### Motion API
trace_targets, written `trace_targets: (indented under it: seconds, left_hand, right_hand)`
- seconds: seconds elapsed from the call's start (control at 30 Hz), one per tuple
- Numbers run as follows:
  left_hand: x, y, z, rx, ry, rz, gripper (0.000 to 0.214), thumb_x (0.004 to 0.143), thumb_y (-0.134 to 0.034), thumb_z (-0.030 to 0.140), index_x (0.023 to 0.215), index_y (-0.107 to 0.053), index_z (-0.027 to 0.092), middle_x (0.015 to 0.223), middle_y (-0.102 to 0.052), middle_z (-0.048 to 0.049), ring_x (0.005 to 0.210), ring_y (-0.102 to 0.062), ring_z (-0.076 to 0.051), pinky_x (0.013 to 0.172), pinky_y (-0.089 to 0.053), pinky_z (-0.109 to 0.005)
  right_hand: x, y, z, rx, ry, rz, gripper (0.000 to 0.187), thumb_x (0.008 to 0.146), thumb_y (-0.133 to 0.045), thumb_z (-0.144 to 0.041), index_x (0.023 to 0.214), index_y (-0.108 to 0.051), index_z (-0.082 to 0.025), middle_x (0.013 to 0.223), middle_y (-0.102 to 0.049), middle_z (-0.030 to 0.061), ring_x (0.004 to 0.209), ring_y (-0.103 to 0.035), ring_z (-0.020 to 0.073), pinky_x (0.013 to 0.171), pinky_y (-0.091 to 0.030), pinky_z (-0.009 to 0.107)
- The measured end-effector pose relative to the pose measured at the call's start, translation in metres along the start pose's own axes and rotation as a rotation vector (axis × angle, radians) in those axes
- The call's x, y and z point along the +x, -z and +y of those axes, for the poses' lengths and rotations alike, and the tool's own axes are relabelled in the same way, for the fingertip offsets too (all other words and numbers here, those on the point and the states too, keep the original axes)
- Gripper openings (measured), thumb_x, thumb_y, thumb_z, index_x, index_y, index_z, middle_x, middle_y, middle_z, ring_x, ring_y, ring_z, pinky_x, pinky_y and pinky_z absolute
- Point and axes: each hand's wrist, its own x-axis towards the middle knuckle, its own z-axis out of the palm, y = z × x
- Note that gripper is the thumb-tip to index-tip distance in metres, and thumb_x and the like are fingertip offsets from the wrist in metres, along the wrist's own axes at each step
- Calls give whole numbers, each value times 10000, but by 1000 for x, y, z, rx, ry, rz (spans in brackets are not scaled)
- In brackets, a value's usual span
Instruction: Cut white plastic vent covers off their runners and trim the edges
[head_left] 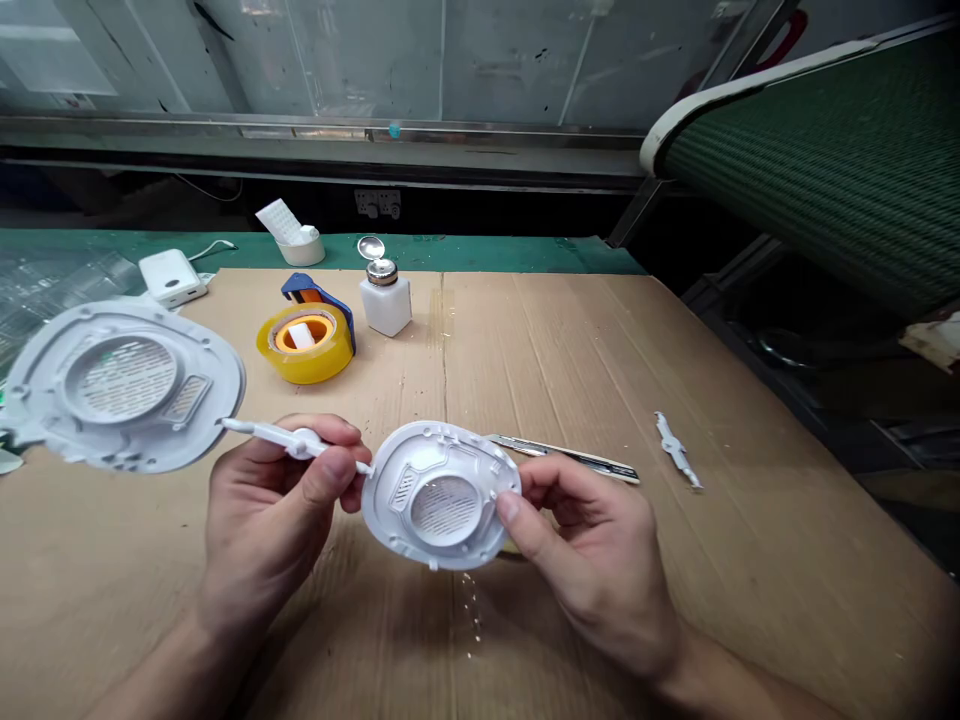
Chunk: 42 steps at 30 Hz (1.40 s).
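My left hand (289,510) pinches a thin white plastic sprue (304,442) between thumb and fingers. One end of this sprue meets a large white oval plastic cover (202,432) with a round grille, out to the left. Its other end reaches the edge of a second white oval plastic cover (390,500), also with a round grille. The right rim of that second cover is gripped between thumb and fingers of my right hand (589,550). Both covers are held above the cardboard, inner ribs and pegs facing me. Whether the sprue is still joined to each cover I cannot tell.
Behind my right hand lies a slim knife-like tool (600,464). Farther right is a loose sprue piece (677,450). Yellow tape (304,368) on a blue dispenser, a white pump bottle (388,305) and a white box (171,277) stand behind. A green conveyor belt (825,150) rises right.
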Motion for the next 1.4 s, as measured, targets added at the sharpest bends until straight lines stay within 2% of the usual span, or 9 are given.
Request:
trace_targets:
  seconds: [0.17, 0.4, 0.5, 0.67, 0.8, 1.0, 1.17, 1.3, 1.4]
  left_hand:
    - [-1, 1, -2, 55, -29, 17, 161, 690, -867, 299, 794, -771, 223, 662, -704, 9, 422, -553, -61, 395, -486, -124]
    - [-7, -5, -2, 82, 13, 31, 127, 700, -858, 279, 776, -772, 227, 660, -713, -9, 437, -570, -79, 354, -455, -115]
    - [-8, -7, -1, 83, 2, 29, 128, 699, -856, 288, 776, -773, 230, 647, -709, -12, 424, -563, -87, 352, -460, -133]
    - [-5, -6, -2, 55, -16, 30, 153, 699, -859, 329, 796, -771, 249, 640, -701, 17, 419, -550, -70, 407, -490, -148]
    - [-2, -4, -3, 22, -9, 5, 138, 722, -844, 325, 805, -769, 243, 657, -704, 12, 449, -571, -74, 425, -487, -148]
    - [-1, -3, -1, 9, -1, 2, 132, 725, -839, 293, 811, -765, 226, 664, -703, 4, 442, -555, -71, 427, -484, -154]
    - [-3, 0, -2, 36, -5, -6, 139, 724, -842, 311, 810, -764, 235, 668, -705, 12, 445, -559, -71, 431, -491, -153]
    - [-4, 2, -6, 55, -3, -52, 129, 732, -837, 307, 814, -766, 239, 689, -718, -3, 478, -591, -88, 445, -507, -159]
    - [-2, 2, -9, 24, 20, -47, 133, 740, -834, 308, 823, -762, 234, 698, -715, -7, 501, -584, -74, 481, -508, -147]
  right_hand:
    - [-1, -2, 6, -52, 24, 23, 195, 952, -583, -297, 787, -587, -193, 627, -516, -50, 537, -477, 83, 505, -420, 211]
    - [2, 0, 14, -173, 111, 65, 244, 982, -537, -268, 755, -558, -183, 597, -452, -61, 509, -399, 74, 485, -319, 227]
    - [5, 1, 15, -197, 133, 71, 275, 984, -534, -260, 723, -552, -176, 586, -454, -53, 515, -399, 80, 509, -310, 246]
    - [1, 2, 13, -130, 152, 27, 400, 1039, -380, -313, 677, -495, -189, 598, -446, -31, 542, -430, 105, 533, -333, 272]
    - [-2, 3, 12, -81, 159, 12, 352, 1037, -376, -321, 744, -521, -190, 638, -484, -24, 569, -460, 113, 538, -344, 275]
    - [-1, 5, 9, -90, 174, -18, 206, 966, -487, -288, 797, -556, -192, 649, -475, -41, 570, -436, 102, 537, -345, 254]
    - [1, 4, 7, -107, 123, -12, 191, 907, -577, -268, 740, -563, -177, 615, -481, -33, 541, -438, 106, 509, -343, 253]
    - [2, 2, 8, -53, 30, 18, 341, 957, -560, -330, 654, -496, -189, 551, -391, -53, 491, -340, 93, 457, -262, 250]
    - [3, 2, 10, 52, -24, 23, 443, 988, -506, -442, 624, -454, -196, 571, -390, -40, 528, -359, 104, 491, -291, 256]
